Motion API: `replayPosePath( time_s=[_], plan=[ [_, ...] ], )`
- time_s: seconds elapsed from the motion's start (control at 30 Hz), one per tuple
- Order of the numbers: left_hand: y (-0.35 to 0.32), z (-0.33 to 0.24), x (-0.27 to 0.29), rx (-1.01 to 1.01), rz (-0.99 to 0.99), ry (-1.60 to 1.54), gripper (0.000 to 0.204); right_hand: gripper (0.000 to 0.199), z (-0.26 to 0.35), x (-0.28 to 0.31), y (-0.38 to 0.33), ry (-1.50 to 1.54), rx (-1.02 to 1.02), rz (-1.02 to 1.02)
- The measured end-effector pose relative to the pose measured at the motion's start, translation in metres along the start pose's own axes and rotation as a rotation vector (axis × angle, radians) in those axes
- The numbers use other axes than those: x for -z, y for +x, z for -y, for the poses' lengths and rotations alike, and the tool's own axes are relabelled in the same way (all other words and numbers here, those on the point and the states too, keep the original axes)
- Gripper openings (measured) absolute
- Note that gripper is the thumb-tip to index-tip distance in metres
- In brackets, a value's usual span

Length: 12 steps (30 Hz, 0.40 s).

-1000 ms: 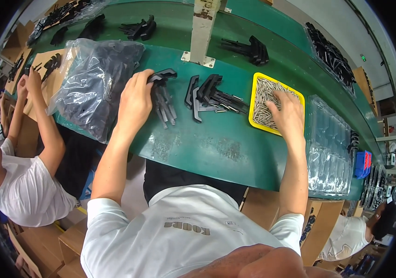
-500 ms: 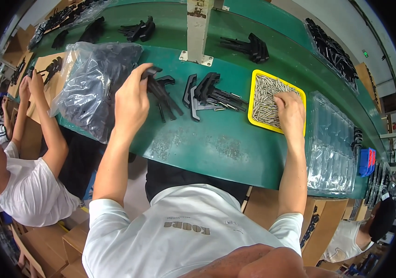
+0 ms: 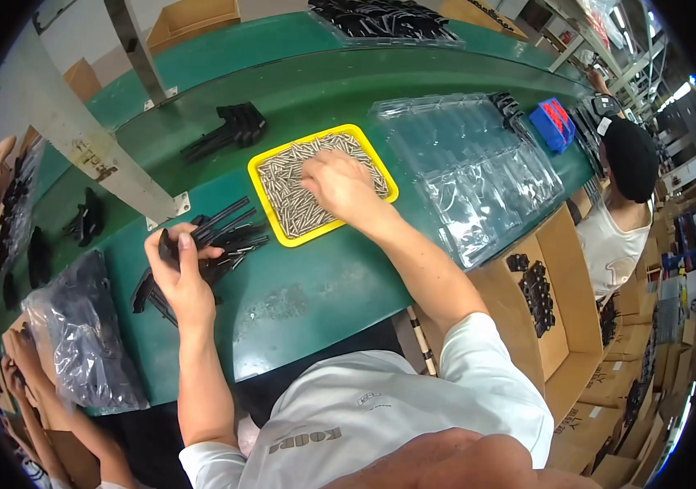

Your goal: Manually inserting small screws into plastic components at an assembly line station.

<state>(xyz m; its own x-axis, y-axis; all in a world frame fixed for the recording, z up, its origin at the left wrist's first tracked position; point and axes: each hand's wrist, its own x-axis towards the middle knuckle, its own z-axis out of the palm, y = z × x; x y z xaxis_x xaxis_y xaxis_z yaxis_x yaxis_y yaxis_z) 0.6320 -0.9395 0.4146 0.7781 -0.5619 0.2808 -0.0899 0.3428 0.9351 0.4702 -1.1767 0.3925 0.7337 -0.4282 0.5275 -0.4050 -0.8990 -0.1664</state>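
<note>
My left hand (image 3: 181,275) is closed around a black plastic part (image 3: 219,222) with long thin prongs pointing to the upper right. Beneath and beside it lies a pile of similar black parts (image 3: 242,242), partly covered by the hand. A yellow tray (image 3: 391,189) full of small silvery metal pins (image 3: 289,194) sits at the centre of the bench. My right hand (image 3: 338,186) reaches into the tray, fingers bent down and closed among the pins. What its fingertips hold is hidden.
A clear plastic bag of dark parts (image 3: 87,334) rests at left, near a co-worker's arms. Clear blister trays (image 3: 478,171) and a blue bin (image 3: 551,125) stand right. A metal post (image 3: 91,151) rises behind; an open cardboard box (image 3: 572,285) stands at the bench's right edge.
The view has swung to the right, so the tray now sits near the centre. My left hand has turned the black part over the pile, prongs now upward. My right hand is still in the tray.
</note>
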Motion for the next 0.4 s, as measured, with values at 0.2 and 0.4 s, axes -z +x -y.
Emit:
replayPosePath(
  time_s=[0.2,0.4],
  plan=[
    [-0.001,0.007,-0.004,-0.051,-0.052,0.073,0.02,0.01,0.003,0.0,0.007,0.021,0.02,0.084],
    [-0.006,-0.001,-0.001,-0.025,-0.029,0.017,0.023,0.011,0.015,-0.013,0.007,0.076,0.097,0.087]
  ],
)
